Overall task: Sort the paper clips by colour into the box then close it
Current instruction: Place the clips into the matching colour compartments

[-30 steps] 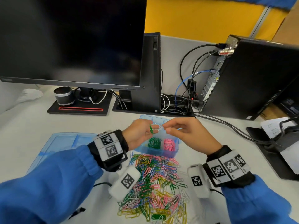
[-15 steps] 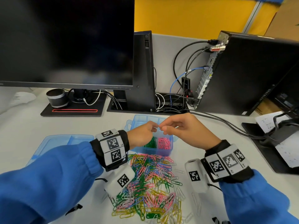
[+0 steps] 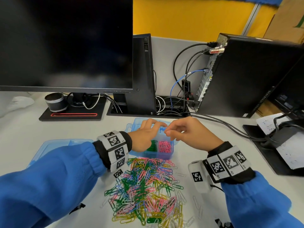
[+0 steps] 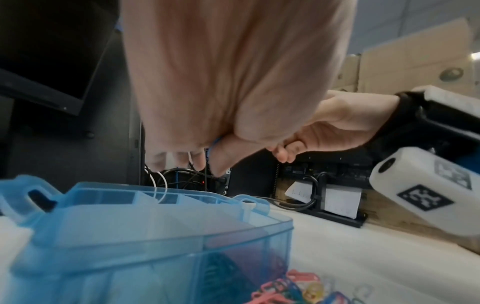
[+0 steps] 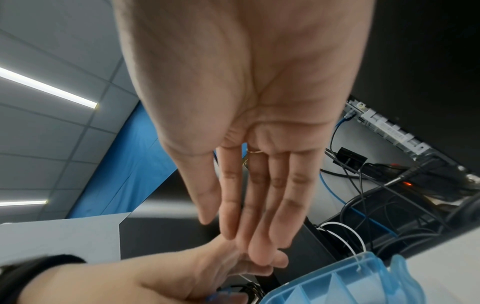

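Left hand (image 3: pixel 144 134): over the far part of the box, thumb and finger pinched on a blue clip (image 4: pixel 213 144); clip barely visible between the fingers.
Right hand (image 3: pixel 187 130): just beside the left, fingers stretched out nearly straight in the right wrist view, holding nothing visible; fingertips close to or touching the left hand, cannot tell which.
Box (image 3: pixel 166 155): open on the desk beyond the pile; green clips (image 3: pixel 152 146) in one front section, pink clips (image 3: pixel 164 146) in the section beside it; far sections mostly hidden by the hands.
Lid (image 3: pixel 54 145): lying flat to the left, apart from the box.
Pile (image 3: pixel 144 186): large mixed heap of clips near the body, most of the sorting judged not yet done.
Risk, wrong section: blue clip dropped blind under the hands, landing among green or pink.
Risk, tangles: clips hooked together, a second colour dragged along.
Risk, scatter: sleeves (image 3: pixel 49 178) low over the heap, clips swept off the desk.
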A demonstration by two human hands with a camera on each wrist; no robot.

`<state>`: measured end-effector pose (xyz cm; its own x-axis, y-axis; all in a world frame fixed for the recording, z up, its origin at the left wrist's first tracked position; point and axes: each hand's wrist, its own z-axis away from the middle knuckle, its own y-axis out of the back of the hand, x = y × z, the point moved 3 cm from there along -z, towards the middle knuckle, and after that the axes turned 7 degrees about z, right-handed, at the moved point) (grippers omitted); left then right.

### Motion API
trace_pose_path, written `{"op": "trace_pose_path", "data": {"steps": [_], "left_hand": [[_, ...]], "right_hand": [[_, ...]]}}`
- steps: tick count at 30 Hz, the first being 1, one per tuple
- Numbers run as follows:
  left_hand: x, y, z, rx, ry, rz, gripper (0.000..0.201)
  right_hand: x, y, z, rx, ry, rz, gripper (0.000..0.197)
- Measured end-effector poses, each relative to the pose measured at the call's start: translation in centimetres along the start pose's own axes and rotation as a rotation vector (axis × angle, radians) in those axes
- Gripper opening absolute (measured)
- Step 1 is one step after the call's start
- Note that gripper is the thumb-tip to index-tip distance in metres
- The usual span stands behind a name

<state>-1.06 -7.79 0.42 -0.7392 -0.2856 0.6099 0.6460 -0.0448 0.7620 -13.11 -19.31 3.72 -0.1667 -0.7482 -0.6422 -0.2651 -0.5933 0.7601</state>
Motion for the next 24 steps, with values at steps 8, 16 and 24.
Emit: {"op": "trace_pose_path", "data": {"steps": [8,16,24], "left_hand": [[0.6,0.7,2.2,0.064,-0.171,1.147,0.081],[-0.7,0.0,3.6,-0.029,-0.214,1.643,0.114],[-1.4,0.5,5.6,0.05,-0.142,1.082,0.074]], "right_hand": [[-0.5,-1.3,-0.1,0.04,0.001,-0.117,0.009],[-3.6,-4.4,-0.4,0.048,0.099,-0.399,0.005],[-1.9,-2.5,-2.2,0.089,-0.053,-0.294,0.007]]}}
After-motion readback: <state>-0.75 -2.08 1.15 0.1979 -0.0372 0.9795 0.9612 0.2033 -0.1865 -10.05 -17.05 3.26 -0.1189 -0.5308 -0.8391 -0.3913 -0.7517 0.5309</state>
